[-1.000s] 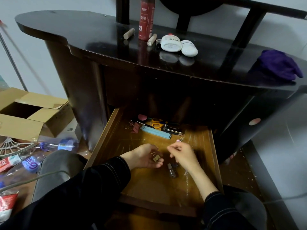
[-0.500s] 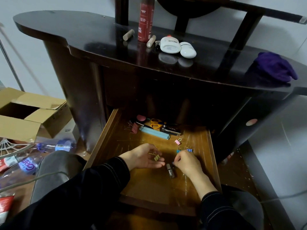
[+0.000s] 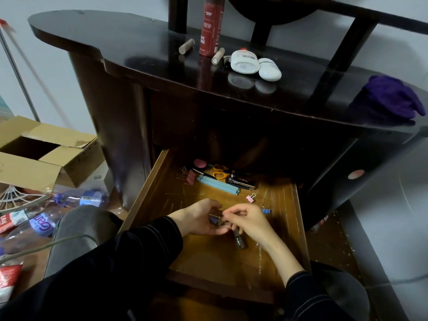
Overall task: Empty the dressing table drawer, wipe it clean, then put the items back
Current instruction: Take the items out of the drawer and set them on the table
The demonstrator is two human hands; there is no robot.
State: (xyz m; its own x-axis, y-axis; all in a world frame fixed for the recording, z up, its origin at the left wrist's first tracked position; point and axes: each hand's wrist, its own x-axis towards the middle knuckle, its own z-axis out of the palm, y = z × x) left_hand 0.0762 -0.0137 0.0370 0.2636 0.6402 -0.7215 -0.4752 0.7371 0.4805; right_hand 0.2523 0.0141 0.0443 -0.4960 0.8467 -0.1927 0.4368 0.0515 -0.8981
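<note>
Gathering, head view: binder clips [image 3: 213,220] are cupped in the curled fingers of the left hand [image 3: 199,218], above the open drawer [image 3: 299,228].
Right hand [image 3: 247,220]: one clip is pinched by its fingers at the left palm.
Drawer floor: pink clip [image 3: 250,198], blue clip [image 3: 266,211], scissors [image 3: 220,171] and small bottle [image 3: 239,240] are laid.
Desk [image 3: 139,47]: purple cloth [image 3: 391,98] is laid at the right end.

At the far left we find an open cardboard box [image 3: 44,156] on the floor, its flaps spread. A white wire rack [image 3: 16,198] lies just in front of it. Beside that we see a blue-labelled bottle [image 3: 89,199] and a purple-labelled bottle [image 3: 39,224], both on their sides. A red-and-white packet [image 3: 7,278] sits at the lower left edge. A thin metal pole [image 3: 18,72] slants before the grey wall [image 3: 60,89].
</note>
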